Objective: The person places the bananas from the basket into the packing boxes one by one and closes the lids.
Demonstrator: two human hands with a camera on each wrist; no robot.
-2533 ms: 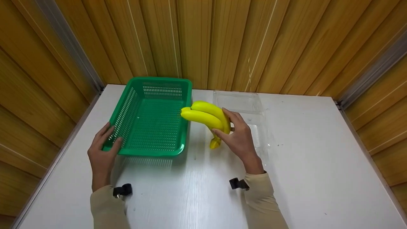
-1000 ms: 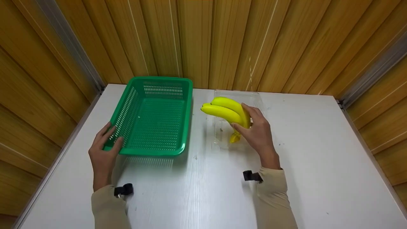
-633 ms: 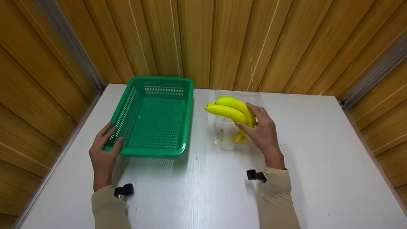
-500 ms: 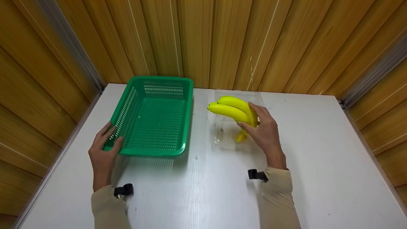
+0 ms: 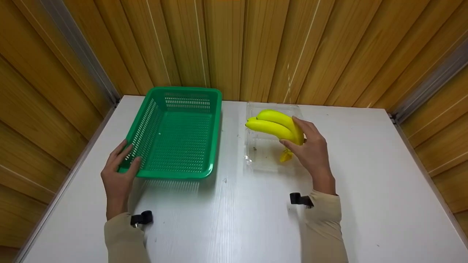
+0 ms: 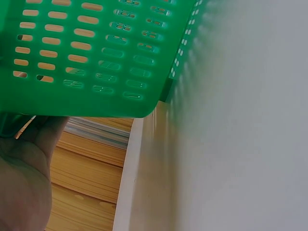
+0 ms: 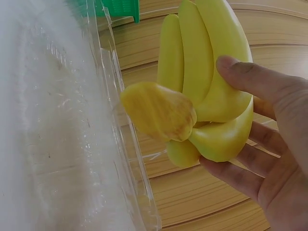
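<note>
A bunch of bananas (image 5: 270,126) is held in my right hand (image 5: 312,149), thumb on the near side and fingers around the far side. It is above a clear plastic container (image 5: 268,162), apart from it in the right wrist view, with the stem (image 7: 156,110) hanging at the lower end. My left hand (image 5: 120,171) grips the near-left corner of a green plastic basket (image 5: 172,174), thumb at the front rim and fingers along the left rim. The left wrist view shows the basket's slotted wall (image 6: 82,48) above my palm (image 6: 24,178).
The basket and the container stand side by side on a white table (image 5: 219,219). Wood-panelled walls (image 5: 226,47) rise behind the table and on both sides. A small black wrist camera (image 5: 142,218) sits on the left cuff, another camera (image 5: 300,199) on the right.
My right hand has carried the bananas rightward, from near the basket's right rim to over the clear container. The left hand and the basket have stayed nearly in place.
</note>
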